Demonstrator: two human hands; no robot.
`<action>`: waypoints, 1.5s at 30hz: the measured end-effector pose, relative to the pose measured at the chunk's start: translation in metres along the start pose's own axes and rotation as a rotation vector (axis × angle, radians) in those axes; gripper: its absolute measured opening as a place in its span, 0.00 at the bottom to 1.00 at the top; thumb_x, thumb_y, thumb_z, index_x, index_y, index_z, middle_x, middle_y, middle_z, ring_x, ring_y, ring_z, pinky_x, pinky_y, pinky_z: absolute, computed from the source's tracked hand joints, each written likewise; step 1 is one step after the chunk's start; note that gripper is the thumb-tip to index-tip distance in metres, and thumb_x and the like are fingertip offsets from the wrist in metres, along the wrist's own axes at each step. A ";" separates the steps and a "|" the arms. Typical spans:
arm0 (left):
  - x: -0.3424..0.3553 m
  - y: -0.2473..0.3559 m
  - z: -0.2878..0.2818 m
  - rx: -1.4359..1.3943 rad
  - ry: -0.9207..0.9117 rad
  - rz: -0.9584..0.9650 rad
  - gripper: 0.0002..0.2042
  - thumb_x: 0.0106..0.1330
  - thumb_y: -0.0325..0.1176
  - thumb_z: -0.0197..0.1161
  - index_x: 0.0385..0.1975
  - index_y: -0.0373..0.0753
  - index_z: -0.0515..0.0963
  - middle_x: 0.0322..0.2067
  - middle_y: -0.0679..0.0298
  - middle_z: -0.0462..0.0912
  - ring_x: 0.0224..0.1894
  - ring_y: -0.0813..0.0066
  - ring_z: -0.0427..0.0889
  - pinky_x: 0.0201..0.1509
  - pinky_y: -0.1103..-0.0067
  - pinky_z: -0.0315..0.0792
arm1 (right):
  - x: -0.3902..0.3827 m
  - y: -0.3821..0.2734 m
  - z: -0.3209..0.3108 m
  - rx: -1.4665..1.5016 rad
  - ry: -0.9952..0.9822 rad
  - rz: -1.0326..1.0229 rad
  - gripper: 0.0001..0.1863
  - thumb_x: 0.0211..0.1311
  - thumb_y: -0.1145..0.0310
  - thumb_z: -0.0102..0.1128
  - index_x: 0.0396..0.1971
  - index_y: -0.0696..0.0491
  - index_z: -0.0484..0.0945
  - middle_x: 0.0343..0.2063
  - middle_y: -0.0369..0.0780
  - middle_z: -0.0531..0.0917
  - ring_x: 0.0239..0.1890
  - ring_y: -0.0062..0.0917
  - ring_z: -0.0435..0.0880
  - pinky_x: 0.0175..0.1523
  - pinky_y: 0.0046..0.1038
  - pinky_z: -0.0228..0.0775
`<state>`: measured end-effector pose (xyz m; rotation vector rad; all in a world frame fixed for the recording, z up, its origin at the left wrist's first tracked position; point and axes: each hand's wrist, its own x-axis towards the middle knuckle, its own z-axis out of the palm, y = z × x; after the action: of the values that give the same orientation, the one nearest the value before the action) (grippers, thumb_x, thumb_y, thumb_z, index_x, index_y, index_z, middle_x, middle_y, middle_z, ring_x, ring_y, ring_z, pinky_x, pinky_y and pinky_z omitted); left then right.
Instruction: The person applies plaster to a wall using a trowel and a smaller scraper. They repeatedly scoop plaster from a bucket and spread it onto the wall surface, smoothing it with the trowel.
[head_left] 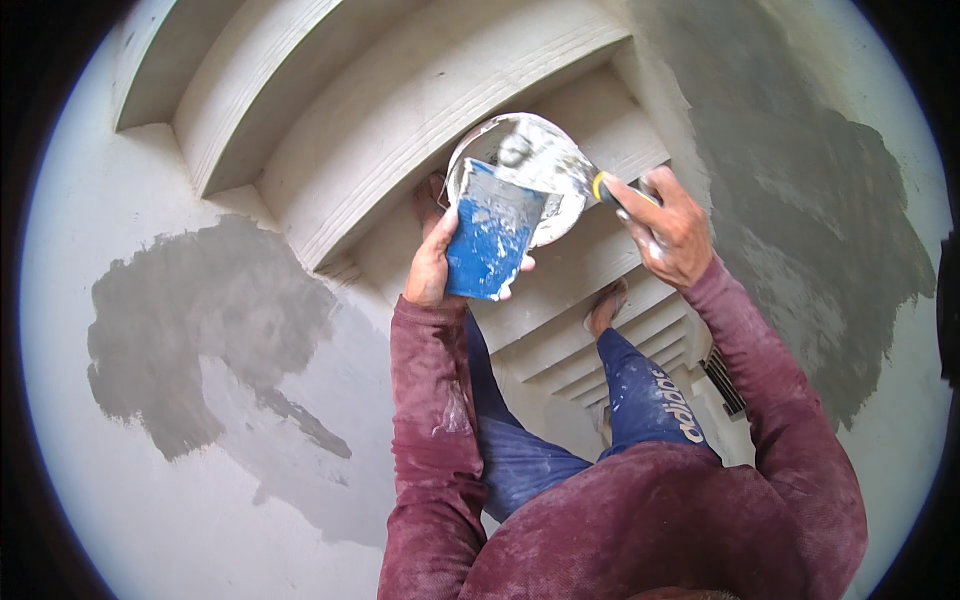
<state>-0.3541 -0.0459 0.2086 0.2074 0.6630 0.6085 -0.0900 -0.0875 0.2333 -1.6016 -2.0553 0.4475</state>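
My left hand (432, 262) grips a blue flat board (488, 250) whose upper end is smeared with pale grey-white paste. My right hand (665, 225) is closed on the black-and-yellow handle of a scraper (607, 187), its blade coated in pale paste just right of the board's top. Whether blade and board touch I cannot tell. Beneath both tools is a round white bucket (568, 222) with pale compound inside and smeared rim, on the steps below.
Curved concrete steps (350, 120) rise at upper left and descend between my sandalled feet (605, 308). The left wall (130, 500) has a darker grey patch (150, 350); the right wall carries a larger one (780, 200). A dark slatted object (722, 382) lies low at right.
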 end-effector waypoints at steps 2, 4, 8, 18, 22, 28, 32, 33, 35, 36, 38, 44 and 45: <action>-0.001 0.002 0.001 0.004 0.001 0.039 0.29 0.62 0.50 0.41 0.57 0.33 0.53 0.45 0.42 0.70 0.35 0.45 0.78 0.20 0.67 0.78 | -0.022 -0.002 -0.005 -0.016 -0.060 0.042 0.29 0.38 0.78 0.58 0.47 0.42 0.73 0.27 0.40 0.67 0.29 0.31 0.72 0.31 0.30 0.67; -0.002 0.002 0.001 -0.007 -0.018 0.045 0.29 0.63 0.50 0.41 0.56 0.33 0.54 0.45 0.42 0.70 0.35 0.45 0.78 0.20 0.68 0.79 | -0.036 -0.002 0.006 -0.009 -0.090 0.061 0.29 0.38 0.78 0.58 0.47 0.41 0.73 0.27 0.40 0.67 0.29 0.31 0.72 0.30 0.29 0.67; -0.002 -0.004 -0.003 0.008 -0.005 -0.026 0.29 0.63 0.49 0.41 0.57 0.34 0.53 0.44 0.44 0.72 0.33 0.46 0.79 0.17 0.70 0.78 | -0.033 -0.007 0.016 0.037 -0.086 0.046 0.30 0.37 0.78 0.58 0.47 0.41 0.73 0.28 0.41 0.68 0.29 0.32 0.72 0.30 0.30 0.67; 0.002 -0.023 -0.002 0.795 0.302 0.069 0.29 0.61 0.54 0.47 0.55 0.37 0.59 0.38 0.55 0.76 0.36 0.70 0.79 0.24 0.81 0.73 | 0.003 -0.012 0.032 0.177 0.039 0.133 0.22 0.48 0.75 0.56 0.47 0.44 0.73 0.27 0.41 0.67 0.27 0.31 0.70 0.31 0.29 0.65; 0.025 -0.035 -0.060 1.026 0.422 0.242 0.36 0.56 0.53 0.53 0.59 0.36 0.53 0.43 0.45 0.71 0.49 0.62 0.70 0.47 0.72 0.66 | -0.008 -0.018 0.027 0.259 0.005 0.244 0.19 0.52 0.74 0.53 0.47 0.52 0.72 0.26 0.41 0.68 0.28 0.30 0.69 0.34 0.26 0.63; 0.013 -0.026 -0.013 1.878 0.859 0.241 0.45 0.42 0.49 0.62 0.61 0.37 0.49 0.47 0.48 0.66 0.48 0.54 0.64 0.53 0.66 0.59 | -0.033 -0.023 0.012 0.410 -0.020 0.297 0.19 0.55 0.73 0.50 0.48 0.59 0.69 0.28 0.41 0.70 0.30 0.28 0.69 0.38 0.24 0.62; 0.010 -0.022 -0.004 1.946 0.922 0.299 0.47 0.38 0.40 0.62 0.62 0.39 0.45 0.48 0.52 0.65 0.47 0.55 0.64 0.51 0.65 0.60 | -0.036 -0.030 0.026 0.491 -0.050 0.197 0.19 0.57 0.73 0.48 0.50 0.58 0.68 0.29 0.41 0.69 0.30 0.26 0.68 0.40 0.22 0.61; 0.010 -0.022 -0.003 1.943 0.926 0.316 0.47 0.37 0.38 0.62 0.62 0.39 0.45 0.48 0.53 0.65 0.47 0.56 0.64 0.51 0.65 0.61 | -0.038 -0.029 0.031 0.498 -0.055 0.175 0.19 0.56 0.74 0.49 0.50 0.58 0.68 0.29 0.41 0.69 0.31 0.26 0.68 0.39 0.23 0.61; 0.010 -0.020 0.002 1.953 0.914 0.352 0.47 0.37 0.35 0.62 0.62 0.39 0.45 0.47 0.54 0.66 0.47 0.56 0.64 0.51 0.65 0.61 | -0.040 -0.029 0.038 0.506 -0.086 0.178 0.19 0.55 0.75 0.50 0.49 0.57 0.69 0.29 0.41 0.69 0.31 0.27 0.68 0.38 0.23 0.62; 0.010 -0.020 0.005 1.958 0.908 0.370 0.47 0.37 0.34 0.62 0.62 0.39 0.45 0.47 0.54 0.67 0.46 0.56 0.65 0.51 0.65 0.61 | -0.041 -0.028 0.041 0.510 -0.101 0.180 0.19 0.55 0.75 0.50 0.49 0.57 0.69 0.29 0.41 0.69 0.31 0.27 0.68 0.37 0.23 0.62; 0.008 -0.018 0.006 1.931 0.871 0.411 0.47 0.37 0.32 0.62 0.62 0.38 0.45 0.45 0.55 0.69 0.45 0.56 0.66 0.51 0.65 0.61 | -0.042 -0.021 0.044 0.472 -0.123 0.165 0.21 0.52 0.77 0.51 0.49 0.55 0.69 0.29 0.41 0.68 0.30 0.27 0.68 0.36 0.23 0.62; 0.005 -0.010 -0.001 1.871 0.766 0.535 0.48 0.37 0.28 0.63 0.62 0.39 0.43 0.45 0.61 0.71 0.44 0.62 0.66 0.47 0.69 0.60 | -0.041 -0.001 0.039 0.437 -0.195 0.164 0.22 0.50 0.76 0.54 0.48 0.49 0.72 0.28 0.40 0.67 0.29 0.28 0.69 0.34 0.25 0.63; 0.004 -0.008 -0.002 1.865 0.735 0.567 0.48 0.37 0.27 0.63 0.62 0.39 0.43 0.45 0.61 0.71 0.44 0.62 0.67 0.47 0.70 0.60 | -0.041 0.005 0.038 0.454 -0.202 0.147 0.22 0.50 0.77 0.54 0.48 0.49 0.72 0.27 0.40 0.67 0.29 0.27 0.69 0.34 0.24 0.63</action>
<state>-0.3491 -0.0497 0.2022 2.0267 1.7738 0.3945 -0.1000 -0.1238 0.1920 -1.4745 -1.8030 1.0825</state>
